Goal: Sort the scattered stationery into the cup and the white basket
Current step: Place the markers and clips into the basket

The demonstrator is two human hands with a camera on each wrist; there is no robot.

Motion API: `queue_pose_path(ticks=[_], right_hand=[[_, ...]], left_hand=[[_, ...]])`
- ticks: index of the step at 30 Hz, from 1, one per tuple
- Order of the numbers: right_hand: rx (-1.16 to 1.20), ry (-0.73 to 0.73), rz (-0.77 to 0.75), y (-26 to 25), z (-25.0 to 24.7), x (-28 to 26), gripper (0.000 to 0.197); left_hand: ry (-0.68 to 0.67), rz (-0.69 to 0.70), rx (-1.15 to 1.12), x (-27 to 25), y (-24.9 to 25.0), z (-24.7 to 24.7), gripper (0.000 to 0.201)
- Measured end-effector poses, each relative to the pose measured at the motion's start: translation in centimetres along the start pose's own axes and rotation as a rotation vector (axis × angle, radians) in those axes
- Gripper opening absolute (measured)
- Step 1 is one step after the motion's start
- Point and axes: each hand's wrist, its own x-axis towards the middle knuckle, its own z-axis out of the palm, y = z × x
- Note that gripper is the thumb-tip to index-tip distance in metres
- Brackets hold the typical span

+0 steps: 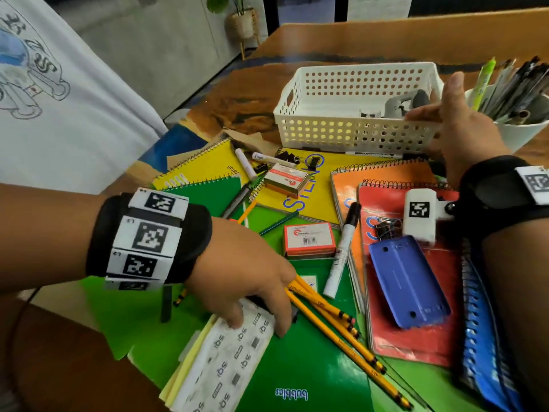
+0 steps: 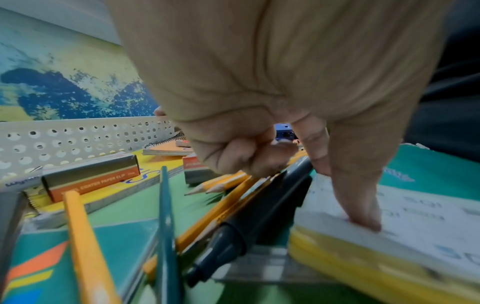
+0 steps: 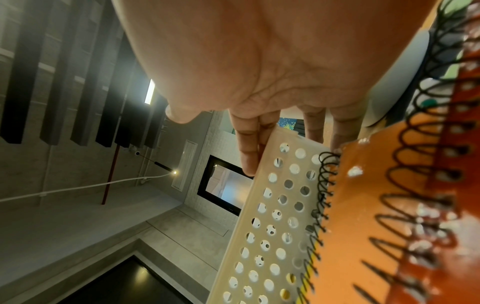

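Observation:
My left hand (image 1: 246,286) is low over the green notebook (image 1: 297,367). Its thumb and forefinger (image 2: 249,160) curl round a bundle of yellow pencils (image 1: 335,325). Another finger presses on a wrapped yellow notepad pack (image 1: 231,361). A black marker (image 2: 259,207) lies under the palm. My right hand (image 1: 454,126) is at the near right corner of the white basket (image 1: 350,135). Its straight fingers (image 3: 246,148) lie over the rim against the wall and the thumb points up, clear of it. A grey tool (image 1: 407,102) lies in the basket. The white cup (image 1: 523,135), full of pens, stands just right of that hand.
Spiral notebooks in yellow (image 1: 202,168), orange (image 1: 386,179) and red (image 1: 416,337) cover the table. On them lie a white marker (image 1: 341,251), two paper-clip boxes (image 1: 309,239), binder clips (image 1: 386,227) and a blue case (image 1: 410,281). A person in a white shirt (image 1: 59,99) stands left.

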Motion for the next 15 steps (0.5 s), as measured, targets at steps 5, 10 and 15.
queue_pose_path(ticks=[5, 10, 15], right_hand=[[0.009, 0.002, -0.023, 0.0, 0.1, 0.0, 0.087], [0.053, -0.009, -0.038, 0.2, 0.1, 0.6, 0.085], [0.048, -0.019, -0.074, 0.4, 0.0, 1.2, 0.083]], left_hand=[[0.099, 0.084, -0.101, 1.5, -1.1, -0.8, 0.021], [0.221, 0.12, -0.755, -0.7, -7.8, -4.5, 0.016], [0.749, -0.159, -1.279, -1.9, -15.7, -9.9, 0.022]])
